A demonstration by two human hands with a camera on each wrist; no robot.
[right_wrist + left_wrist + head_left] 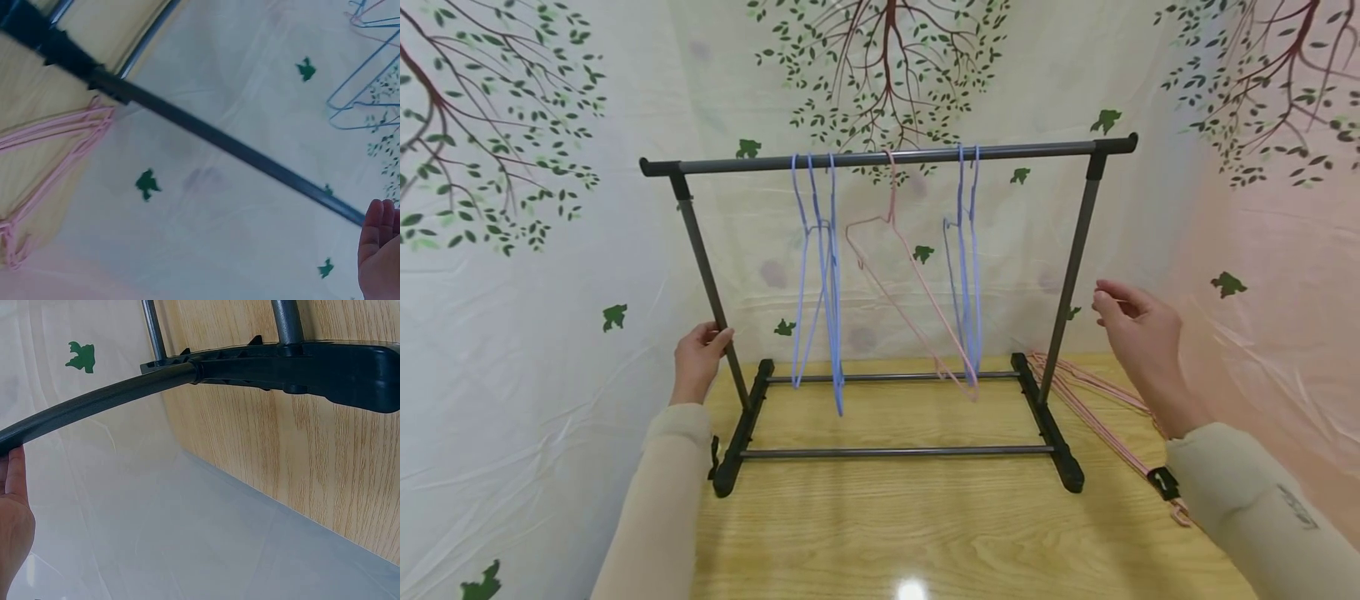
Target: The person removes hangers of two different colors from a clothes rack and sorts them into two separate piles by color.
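A black clothes rack stands on the wooden table with hangers on its top bar. My left hand holds the rack's left post with thumb and fingers about its lower half; the left wrist view shows fingertips against the post. Just right of the right post, my right hand is raised, its fingers loosely bent and holding nothing. Blue hangers hang left of centre, a pink hanger hangs turned in the middle, and more blue hangers hang right of it.
Several pink hangers lie bundled on the table right of the rack, with a black clip on them. Behind stands a pale sheet printed with branches and green leaves. Two lower bars join the rack's feet.
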